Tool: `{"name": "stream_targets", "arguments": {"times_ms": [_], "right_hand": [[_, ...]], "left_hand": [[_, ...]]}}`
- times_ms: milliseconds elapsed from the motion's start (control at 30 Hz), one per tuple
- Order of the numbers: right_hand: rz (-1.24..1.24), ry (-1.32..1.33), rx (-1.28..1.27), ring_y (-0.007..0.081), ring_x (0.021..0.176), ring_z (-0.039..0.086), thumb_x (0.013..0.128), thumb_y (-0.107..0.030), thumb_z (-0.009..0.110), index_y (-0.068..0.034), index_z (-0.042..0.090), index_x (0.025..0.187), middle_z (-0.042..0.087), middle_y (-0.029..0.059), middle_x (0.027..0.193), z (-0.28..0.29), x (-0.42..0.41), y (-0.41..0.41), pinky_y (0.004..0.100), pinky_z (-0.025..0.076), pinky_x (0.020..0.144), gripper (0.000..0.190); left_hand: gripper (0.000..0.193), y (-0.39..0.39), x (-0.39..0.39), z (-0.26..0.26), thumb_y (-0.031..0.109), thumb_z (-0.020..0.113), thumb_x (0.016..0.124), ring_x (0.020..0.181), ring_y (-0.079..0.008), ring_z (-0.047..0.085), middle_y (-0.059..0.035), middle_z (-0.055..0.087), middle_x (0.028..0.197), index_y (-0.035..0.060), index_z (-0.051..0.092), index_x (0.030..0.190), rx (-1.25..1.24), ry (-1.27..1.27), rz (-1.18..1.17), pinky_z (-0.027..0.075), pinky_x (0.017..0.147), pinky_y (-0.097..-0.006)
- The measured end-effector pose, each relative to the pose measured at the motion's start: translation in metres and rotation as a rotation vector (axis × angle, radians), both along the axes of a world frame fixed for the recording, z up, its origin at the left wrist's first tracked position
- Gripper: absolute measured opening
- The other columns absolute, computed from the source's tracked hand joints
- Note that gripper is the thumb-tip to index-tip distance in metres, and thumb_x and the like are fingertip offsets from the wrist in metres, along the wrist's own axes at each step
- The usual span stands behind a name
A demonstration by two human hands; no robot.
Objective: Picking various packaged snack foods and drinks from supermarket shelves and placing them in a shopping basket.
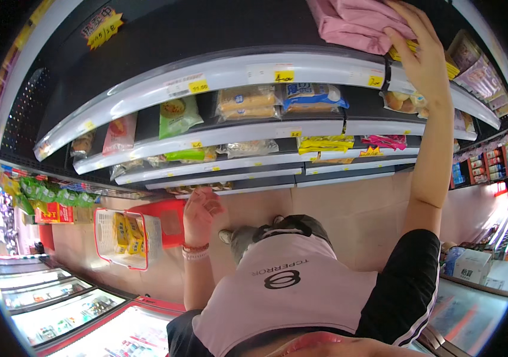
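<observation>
My right hand reaches up to the top shelf and grips a folded pink cloth. The cloth lies bunched on the dark shelf surface, near the white front rail. Beside the fingers and partly behind the hand are yellow packets. Lower down, my left hand hangs in front of the bottom shelves, blurred, with its fingers partly curled. Whether anything is in it I cannot tell. A red bracelet and a pale band circle that wrist.
Packaged bread, a green bag and yellow packs fill parts of the lower shelves. A white shopping basket with yellow boxes is at left, by a red container. Lit freezers border the aisle behind me.
</observation>
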State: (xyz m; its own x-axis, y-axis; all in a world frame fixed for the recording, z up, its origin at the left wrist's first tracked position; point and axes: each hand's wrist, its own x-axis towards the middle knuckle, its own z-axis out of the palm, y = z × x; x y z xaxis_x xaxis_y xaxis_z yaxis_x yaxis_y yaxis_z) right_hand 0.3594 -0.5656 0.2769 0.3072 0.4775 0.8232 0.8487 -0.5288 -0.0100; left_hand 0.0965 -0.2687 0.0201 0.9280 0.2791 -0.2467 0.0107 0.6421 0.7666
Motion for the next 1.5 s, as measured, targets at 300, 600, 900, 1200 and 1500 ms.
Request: {"name": "stream_targets", "arguments": {"times_ms": [300, 600, 900, 1200, 1500], "right_hand": [[-0.074, 0.278, 0.158, 0.0277, 0.095, 0.053, 0.075, -0.002, 0.058, -0.003, 0.049, 0.114, 0.05, 0.0155, 0.105, -0.002, -0.013, 0.005, 0.0306, 0.043, 0.081, 0.04], [-0.539, 0.207, -0.108, 0.0326, 0.112, 0.044, 0.076, -0.024, 0.065, -0.009, 0.044, 0.124, 0.046, 0.0186, 0.121, 0.015, -0.006, -0.118, 0.0366, 0.034, 0.095, 0.054], [-0.22, 0.311, -0.484, 0.035, 0.114, 0.043, 0.073, -0.034, 0.066, -0.01, 0.044, 0.126, 0.044, 0.0209, 0.124, 0.017, 0.041, -0.106, 0.0377, 0.035, 0.096, 0.062], [-0.401, 0.281, -0.576, 0.037, 0.106, 0.048, 0.073, -0.043, 0.062, -0.009, 0.049, 0.121, 0.051, 0.02, 0.117, 0.018, 0.054, -0.092, 0.039, 0.04, 0.09, 0.059], [-0.575, 0.252, -0.522, 0.033, 0.102, 0.053, 0.069, -0.042, 0.064, -0.009, 0.055, 0.115, 0.054, 0.0183, 0.112, 0.013, 0.078, -0.074, 0.0391, 0.043, 0.087, 0.057]], "left_hand": [[0.028, 0.035, -0.007, 0.0, 0.028, 0.044, 0.087, 0.075, -0.0174, 0.057, -0.0078, 0.058, 0.089, 0.0062, 0.05, 0.103, 0.09, -0.006, -0.109, 0.047, 0.068, -0.0322], [0.029, 0.034, 0.006, -0.005, 0.027, 0.048, 0.085, 0.075, -0.0196, 0.058, -0.0093, 0.057, 0.089, 0.0046, 0.05, 0.103, 0.132, 0.049, -0.191, 0.048, 0.068, -0.0337], [0.026, -0.034, 0.037, -0.012, 0.024, 0.049, 0.085, 0.071, -0.0193, 0.058, -0.0106, 0.057, 0.088, 0.0031, 0.05, 0.102, 0.09, -0.017, -0.301, 0.05, 0.066, -0.0337], [0.026, -0.041, 0.027, -0.029, 0.026, 0.05, 0.084, 0.073, -0.0186, 0.058, -0.008, 0.058, 0.088, 0.0065, 0.053, 0.101, 0.079, 0.111, -0.226, 0.048, 0.068, -0.0336], [0.023, -0.052, 0.004, -0.032, 0.021, 0.05, 0.083, 0.072, -0.0177, 0.059, -0.0084, 0.058, 0.086, 0.0051, 0.052, 0.1, 0.09, 0.13, -0.099, 0.048, 0.066, -0.0312]]}}
